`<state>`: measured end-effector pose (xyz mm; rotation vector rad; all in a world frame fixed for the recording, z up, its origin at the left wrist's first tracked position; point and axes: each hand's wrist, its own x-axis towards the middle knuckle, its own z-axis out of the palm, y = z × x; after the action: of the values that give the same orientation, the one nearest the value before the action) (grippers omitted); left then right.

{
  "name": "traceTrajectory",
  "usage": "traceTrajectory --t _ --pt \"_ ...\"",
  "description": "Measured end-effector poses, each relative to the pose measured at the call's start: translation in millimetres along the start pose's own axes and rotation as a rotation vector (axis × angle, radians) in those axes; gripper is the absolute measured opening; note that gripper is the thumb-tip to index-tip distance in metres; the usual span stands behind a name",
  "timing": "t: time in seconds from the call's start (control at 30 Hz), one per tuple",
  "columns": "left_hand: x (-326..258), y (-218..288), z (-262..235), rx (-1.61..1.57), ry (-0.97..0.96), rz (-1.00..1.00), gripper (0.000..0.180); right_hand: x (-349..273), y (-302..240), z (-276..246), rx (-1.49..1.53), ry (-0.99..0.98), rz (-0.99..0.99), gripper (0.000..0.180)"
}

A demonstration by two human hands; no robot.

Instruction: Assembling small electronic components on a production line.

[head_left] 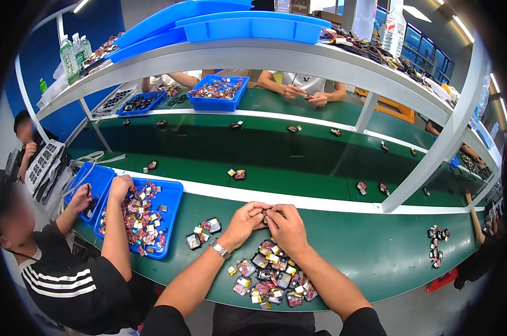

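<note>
My left hand [244, 225], with a metal-banded watch on its wrist, meets my right hand [287, 228] above the green work surface. Both are closed, their fingertips pinching a small dark part [265, 216] between them. The fingers cover most of that part, so its exact kind is hidden. Just below my hands, between my forearms, lies a heap of small electronic modules [271, 275] with black casings, red boards and silver and yellow pieces. A smaller group of similar modules [195, 239] sits left of my left wrist.
A blue tray [174, 221] full of modules stands at left, where a co-worker's arm [117, 241] reaches in. Beyond a white rail [231, 194], a green belt [304, 187] carries scattered modules. A shelf [253, 55] with blue trays spans overhead. Another person's hands [307, 96] work across the belt.
</note>
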<state>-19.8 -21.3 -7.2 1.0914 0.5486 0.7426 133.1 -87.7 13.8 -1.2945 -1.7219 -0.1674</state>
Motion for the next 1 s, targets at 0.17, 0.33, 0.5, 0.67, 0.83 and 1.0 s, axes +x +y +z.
traceTrajectory --t 0.17,0.33,0.5,0.67,0.83,1.0 --pt "-0.4 1.8 3.8 0.075 0.061 0.052 0.022 0.4 -0.2 4.3 0.030 0.009 0.021 0.017" --pt "-4.7 -10.5 0.2 0.182 0.190 0.233 0.017 1.4 -4.9 4.9 0.343 -0.066 0.231 0.020" --pt "6.0 -23.9 19.9 0.327 0.153 0.282 0.017 -5.2 12.4 -4.6 0.428 -0.092 0.414 0.022" --pt "-0.6 -13.1 7.9 0.249 0.227 0.311 0.020 12.1 15.5 4.3 0.470 -0.141 0.370 0.015" --pt "8.4 -15.3 -1.6 0.315 0.358 0.382 0.016 60.1 104.4 26.1 0.223 0.052 0.526 0.019" --pt "6.9 -12.8 -0.2 0.293 0.350 0.354 0.013 79.9 148.0 34.8 0.068 -0.135 0.785 0.025"
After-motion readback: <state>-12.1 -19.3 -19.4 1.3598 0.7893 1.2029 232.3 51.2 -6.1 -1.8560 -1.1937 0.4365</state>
